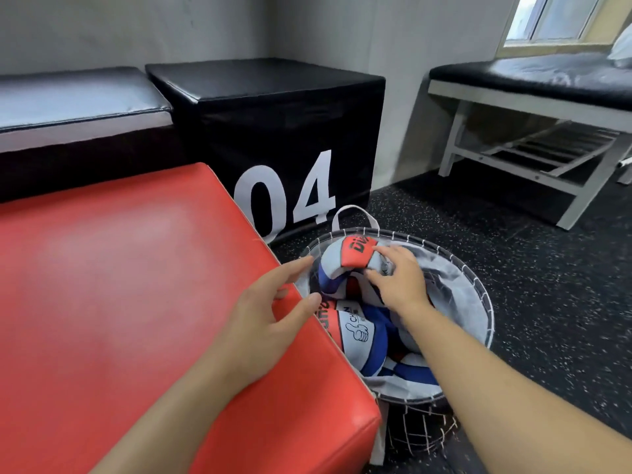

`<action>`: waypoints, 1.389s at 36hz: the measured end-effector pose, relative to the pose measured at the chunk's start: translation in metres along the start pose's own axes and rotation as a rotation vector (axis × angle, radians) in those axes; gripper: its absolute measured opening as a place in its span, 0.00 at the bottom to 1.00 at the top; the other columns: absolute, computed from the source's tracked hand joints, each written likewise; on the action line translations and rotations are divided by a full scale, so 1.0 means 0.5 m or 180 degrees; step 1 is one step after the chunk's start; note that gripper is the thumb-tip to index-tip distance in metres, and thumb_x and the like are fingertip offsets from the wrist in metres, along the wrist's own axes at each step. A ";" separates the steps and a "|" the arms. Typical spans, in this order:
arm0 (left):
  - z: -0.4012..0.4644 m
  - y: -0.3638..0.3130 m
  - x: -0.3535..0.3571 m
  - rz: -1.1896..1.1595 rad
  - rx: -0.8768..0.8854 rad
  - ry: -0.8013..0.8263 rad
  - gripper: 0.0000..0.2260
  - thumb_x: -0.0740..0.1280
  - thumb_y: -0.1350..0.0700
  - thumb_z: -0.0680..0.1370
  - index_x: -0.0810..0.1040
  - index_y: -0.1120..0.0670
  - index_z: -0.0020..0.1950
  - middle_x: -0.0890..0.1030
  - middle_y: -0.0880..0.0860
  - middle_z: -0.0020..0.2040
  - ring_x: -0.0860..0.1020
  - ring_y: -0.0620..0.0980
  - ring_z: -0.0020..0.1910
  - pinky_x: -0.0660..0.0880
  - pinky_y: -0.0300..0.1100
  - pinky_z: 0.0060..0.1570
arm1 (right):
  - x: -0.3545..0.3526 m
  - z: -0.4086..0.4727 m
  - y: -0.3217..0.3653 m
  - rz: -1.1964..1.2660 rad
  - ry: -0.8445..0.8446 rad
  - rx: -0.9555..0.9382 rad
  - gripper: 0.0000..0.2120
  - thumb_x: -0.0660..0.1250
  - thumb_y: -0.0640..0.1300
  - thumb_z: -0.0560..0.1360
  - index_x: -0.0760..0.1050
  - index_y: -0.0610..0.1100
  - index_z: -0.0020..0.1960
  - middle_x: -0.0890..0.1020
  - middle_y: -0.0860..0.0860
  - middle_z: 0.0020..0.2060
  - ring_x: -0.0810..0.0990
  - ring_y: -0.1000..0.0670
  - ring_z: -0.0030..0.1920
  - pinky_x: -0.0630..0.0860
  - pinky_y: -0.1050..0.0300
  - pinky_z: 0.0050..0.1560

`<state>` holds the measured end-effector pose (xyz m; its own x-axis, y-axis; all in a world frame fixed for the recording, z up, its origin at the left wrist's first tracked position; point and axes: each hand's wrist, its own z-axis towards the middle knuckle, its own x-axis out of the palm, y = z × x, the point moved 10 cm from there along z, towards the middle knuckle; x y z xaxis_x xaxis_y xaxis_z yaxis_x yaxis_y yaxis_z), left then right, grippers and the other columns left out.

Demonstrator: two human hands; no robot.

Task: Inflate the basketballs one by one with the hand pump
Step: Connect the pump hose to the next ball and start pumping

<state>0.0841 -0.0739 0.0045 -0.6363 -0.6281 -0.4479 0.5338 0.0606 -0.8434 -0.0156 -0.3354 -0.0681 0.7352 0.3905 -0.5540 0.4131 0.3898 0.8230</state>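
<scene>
A deflated ball (355, 256) is being reached for at the top of the basket (478, 292), low and right of centre in the frame; the right hand (398, 280) is laid over its crumpled red, white and blue panels, fingers curled onto the slack skin, so the grip is judged closed on that top ball. The left hand (270, 314) is held just beside the basket's near rim, fingers spread and relaxed, nothing held, the grip wide. More flattened balls (359, 333) are seen packed beneath, inside the grey liner. For a clean lift, a firm fold of the limp skin should be gathered rather than a thin edge pinched, and the rim could be steadied by the free hand so the light basket is not dragged up with the ball; the valve should be found before anything else is tried. No pump can be seen anywhere in this view. The red padded box (119, 285) fills the lower left and would serve as a bench for the work. Behind it, a black box marked 04 (273, 138) stands upper centre, a black padded bench (75, 97) upper left, a white-framed treatment bed (533, 83) upper right under a window (554, 18), all on speckled black rubber floor (547, 285)
</scene>
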 end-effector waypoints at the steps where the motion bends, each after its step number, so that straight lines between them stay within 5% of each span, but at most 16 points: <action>1: -0.007 -0.004 -0.008 -0.0016 -0.0019 -0.0026 0.23 0.73 0.43 0.78 0.75 0.34 0.72 0.79 0.33 0.68 0.77 0.36 0.67 0.74 0.40 0.69 | -0.022 -0.004 0.011 0.0079 -0.0053 -0.0003 0.23 0.78 0.40 0.74 0.81 0.49 0.68 0.76 0.47 0.70 0.75 0.47 0.70 0.66 0.59 0.69; 6: -0.049 -0.057 -0.069 -0.0022 -0.0015 -0.0286 0.23 0.72 0.36 0.77 0.76 0.34 0.72 0.81 0.35 0.66 0.78 0.38 0.66 0.75 0.44 0.67 | -0.124 -0.050 0.084 0.0999 -0.0195 0.0012 0.14 0.78 0.42 0.74 0.84 0.61 0.52 0.87 0.53 0.53 0.85 0.49 0.56 0.81 0.42 0.63; 8: -0.074 -0.090 -0.103 -0.0019 -0.0005 -0.0439 0.24 0.70 0.36 0.76 0.76 0.34 0.72 0.80 0.35 0.66 0.78 0.39 0.66 0.77 0.44 0.64 | -0.158 -0.087 0.133 0.1384 -0.0226 0.0030 0.13 0.78 0.44 0.74 0.85 0.60 0.54 0.88 0.53 0.53 0.85 0.48 0.57 0.81 0.41 0.63; 15: -0.189 -0.220 -0.243 0.0141 0.0172 -0.0781 0.24 0.72 0.45 0.77 0.73 0.30 0.71 0.78 0.32 0.64 0.77 0.31 0.61 0.74 0.29 0.50 | -0.184 -0.258 0.369 0.2284 0.0375 -0.0072 0.11 0.73 0.46 0.80 0.82 0.53 0.62 0.88 0.53 0.54 0.86 0.49 0.55 0.79 0.55 0.47; 18: -0.248 -0.270 -0.319 0.0192 0.0275 -0.0915 0.25 0.73 0.48 0.78 0.72 0.32 0.72 0.76 0.26 0.63 0.75 0.30 0.64 0.73 0.26 0.52 | -0.146 -0.344 0.462 0.2551 0.0813 -0.0018 0.13 0.72 0.50 0.81 0.81 0.51 0.65 0.87 0.51 0.58 0.87 0.48 0.52 0.81 0.56 0.42; 23: -0.377 -0.281 -0.480 0.0204 0.0255 -0.1379 0.27 0.73 0.46 0.75 0.73 0.37 0.74 0.79 0.38 0.67 0.76 0.39 0.68 0.75 0.41 0.62 | -0.043 -0.487 0.583 0.2673 0.1270 -0.0002 0.20 0.73 0.56 0.79 0.79 0.54 0.69 0.85 0.54 0.62 0.84 0.48 0.61 0.83 0.50 0.51; 31: -0.580 -0.223 -0.689 0.0247 -0.0074 -0.1876 0.27 0.72 0.44 0.74 0.74 0.38 0.74 0.81 0.35 0.65 0.78 0.38 0.66 0.76 0.42 0.61 | 0.166 -0.693 0.709 0.2758 0.1831 0.0195 0.25 0.76 0.60 0.71 0.79 0.53 0.65 0.87 0.52 0.57 0.86 0.47 0.56 0.84 0.53 0.45; 36: -0.675 -0.164 -0.787 0.0069 -0.0288 -0.2368 0.21 0.69 0.33 0.72 0.76 0.35 0.64 0.82 0.37 0.61 0.79 0.39 0.64 0.74 0.43 0.62 | 0.269 -0.745 0.785 0.2825 0.2187 -0.0205 0.22 0.79 0.45 0.74 0.79 0.51 0.66 0.85 0.52 0.61 0.84 0.48 0.62 0.83 0.50 0.56; 38: -0.695 -0.138 -0.813 -0.0098 -0.0392 -0.2538 0.20 0.67 0.30 0.71 0.76 0.36 0.59 0.84 0.41 0.59 0.81 0.39 0.60 0.75 0.46 0.63 | 0.295 -0.759 0.806 0.2557 0.2256 -0.0656 0.25 0.80 0.38 0.72 0.79 0.53 0.66 0.84 0.58 0.62 0.80 0.55 0.67 0.78 0.50 0.66; 40: -0.703 -0.105 -0.834 -0.0193 -0.0521 -0.2569 0.25 0.66 0.28 0.71 0.75 0.39 0.62 0.84 0.45 0.61 0.81 0.40 0.61 0.76 0.50 0.65 | 0.341 -0.776 0.815 0.2287 0.2468 -0.0812 0.30 0.79 0.38 0.67 0.77 0.54 0.67 0.83 0.61 0.64 0.77 0.61 0.68 0.76 0.54 0.67; 44: -0.716 -0.059 -0.870 -0.0123 -0.0701 -0.2584 0.27 0.70 0.31 0.71 0.74 0.39 0.66 0.82 0.41 0.65 0.78 0.39 0.67 0.76 0.51 0.69 | 0.419 -0.807 0.831 0.2433 0.2888 -0.0612 0.30 0.78 0.44 0.68 0.74 0.48 0.68 0.86 0.59 0.57 0.83 0.56 0.62 0.77 0.47 0.67; 47: -0.738 -0.050 -0.896 -0.0077 -0.0772 -0.2633 0.30 0.72 0.32 0.69 0.74 0.40 0.69 0.80 0.41 0.66 0.77 0.38 0.67 0.74 0.49 0.71 | 0.454 -0.803 0.840 0.2505 0.2722 -0.0445 0.27 0.81 0.55 0.71 0.77 0.42 0.62 0.87 0.60 0.51 0.84 0.58 0.53 0.76 0.42 0.68; 50: -0.759 -0.034 -0.918 0.0018 -0.0875 -0.2526 0.36 0.73 0.31 0.67 0.73 0.41 0.72 0.80 0.41 0.65 0.78 0.39 0.67 0.73 0.49 0.73 | 0.479 -0.787 0.857 0.1988 0.2322 -0.1002 0.22 0.81 0.64 0.66 0.79 0.55 0.53 0.77 0.60 0.68 0.77 0.61 0.67 0.76 0.48 0.70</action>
<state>0.1558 0.5077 0.1120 0.0015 -0.9803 -0.1973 0.3155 0.1877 -0.9302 0.1259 0.2532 0.1025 0.2198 0.9735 -0.0632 -0.1714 0.1024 0.9799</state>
